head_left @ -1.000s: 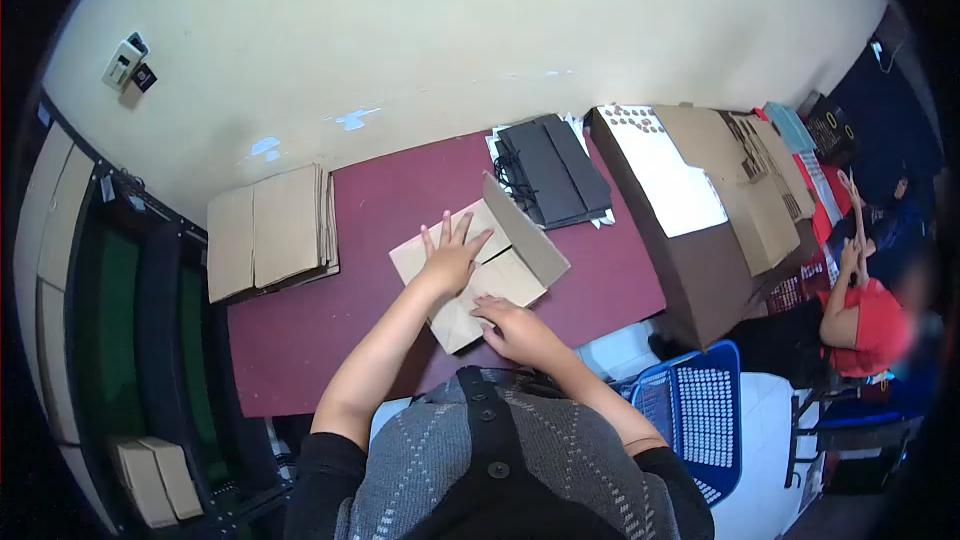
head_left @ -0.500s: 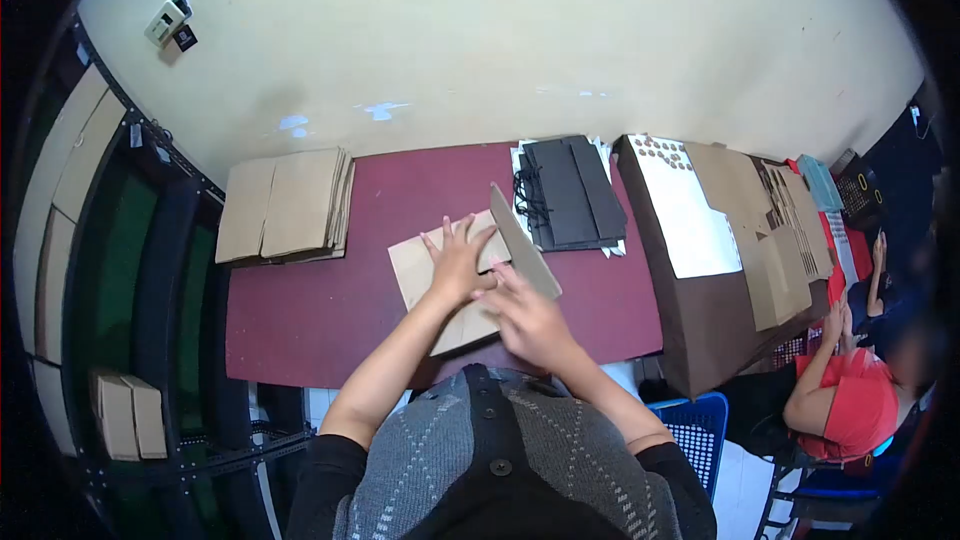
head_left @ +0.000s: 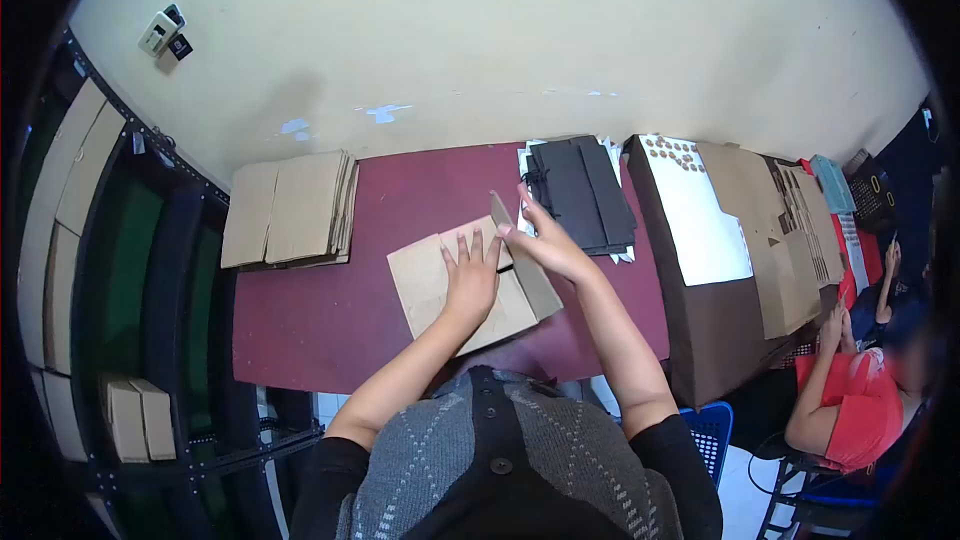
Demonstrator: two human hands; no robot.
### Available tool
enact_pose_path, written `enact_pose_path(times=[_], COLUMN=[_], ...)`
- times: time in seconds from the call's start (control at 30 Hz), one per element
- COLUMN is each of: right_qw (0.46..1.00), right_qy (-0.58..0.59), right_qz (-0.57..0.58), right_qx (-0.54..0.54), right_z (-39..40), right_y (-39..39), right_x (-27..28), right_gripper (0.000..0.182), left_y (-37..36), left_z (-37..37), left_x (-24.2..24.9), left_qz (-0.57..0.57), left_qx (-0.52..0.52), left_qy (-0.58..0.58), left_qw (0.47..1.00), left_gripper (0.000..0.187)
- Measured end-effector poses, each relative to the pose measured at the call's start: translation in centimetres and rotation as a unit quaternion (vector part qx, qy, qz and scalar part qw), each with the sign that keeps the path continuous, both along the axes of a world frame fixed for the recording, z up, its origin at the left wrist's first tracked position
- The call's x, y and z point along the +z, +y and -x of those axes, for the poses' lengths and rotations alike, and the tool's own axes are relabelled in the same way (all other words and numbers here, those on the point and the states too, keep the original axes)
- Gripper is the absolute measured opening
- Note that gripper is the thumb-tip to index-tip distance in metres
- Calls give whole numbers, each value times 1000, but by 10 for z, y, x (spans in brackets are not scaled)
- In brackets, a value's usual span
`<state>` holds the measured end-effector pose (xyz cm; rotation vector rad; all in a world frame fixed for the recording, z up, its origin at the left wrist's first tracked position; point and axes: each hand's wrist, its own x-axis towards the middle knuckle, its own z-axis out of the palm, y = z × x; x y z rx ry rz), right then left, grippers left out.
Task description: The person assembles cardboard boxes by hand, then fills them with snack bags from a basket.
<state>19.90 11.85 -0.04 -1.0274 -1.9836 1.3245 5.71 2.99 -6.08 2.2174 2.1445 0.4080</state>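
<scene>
A brown cardboard piece [head_left: 420,270] lies on the table in front of me, its right-hand flap [head_left: 537,285] folded up at an angle. My left hand [head_left: 472,275] presses flat on the main panel with its fingers spread. At the upper part of the raised flap is my right hand [head_left: 552,245]. Its fingers are stretched out and apart, with the thumb over the flap's edge; part of the flap is hidden behind this hand.
Folded cardboard [head_left: 290,210] is stacked at the table's [head_left: 300,330] left. Black folded boxes [head_left: 585,195] lie at back right, close to my right hand. A brown side table [head_left: 700,340] holds a white sheet [head_left: 690,215] and more cardboard [head_left: 785,290]. A person in red [head_left: 850,405] sits at far right.
My right hand has moved up and right from the middle of the cardboard to the raised flap. My left hand has shifted slightly right and lower, still flat on the panel.
</scene>
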Motion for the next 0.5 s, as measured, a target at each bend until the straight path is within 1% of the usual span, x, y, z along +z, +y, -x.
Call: enact_pose_path(times=[0.03, 0.07, 0.1, 0.13, 0.17, 0.2, 0.23, 0.3, 0.33, 0.37, 0.43, 0.47, 0.5], right_qw=[998, 995, 982, 978, 977, 989, 995, 995, 995, 996, 995, 997, 998], right_qy=[-40, 19, 77, 65, 62, 53, 47, 29, 40, 50, 52, 44, 38], right_qz=[-10, 70, 150, 185, 188, 120, 51, 65, 60, 54, 55, 28, 0], right_qx=[47, 68, 88, 73, 78, 74, 68, 73, 63, 54, 65, 58, 51], right_z=[3, 7, 14, 12, 11, 10, 9, 3, 0, -3, -7, -7, -6], right_y=[-2, -2, -4, -7, -10, -12, -14, -19, -23, -28, -40, -47, -55], right_x=[-8, -18, -16, -10, -8, -6, -3, 0, -2, -4, 2, 1, 2], right_gripper=[76, 72, 69, 66, 66, 66, 67, 68, 68, 68, 69, 71, 72], left_y=[1, 1, 3, 3, 2, 0, -1, -2, -3, -4, -5, -4, -4], left_z=[3, 6, 9, 10, 10, 10, 12, 15, 17, 19, 24, 24, 26], left_x=[3, 6, 8, 8, 8, 11, 15, 25, 30, 35, 41, 38, 39], left_qz=[-22, -27, -26, -27, -27, -50, -49, -78, -109, -108, -109, -146, -146], left_qx=[6, 31, 35, 38, 42, 48, 51, 61, 62, 64, 58, 62, 66], left_qy=[0, -12, -13, -18, -25, -18, -18, -83, -99, -102, -176, -185, -187], left_qw=[1000, 999, 999, 999, 998, 997, 997, 992, 987, 987, 977, 970, 969], left_gripper=[55, 51, 51, 51, 51, 48, 48, 42, 36, 36, 31, 28, 28])
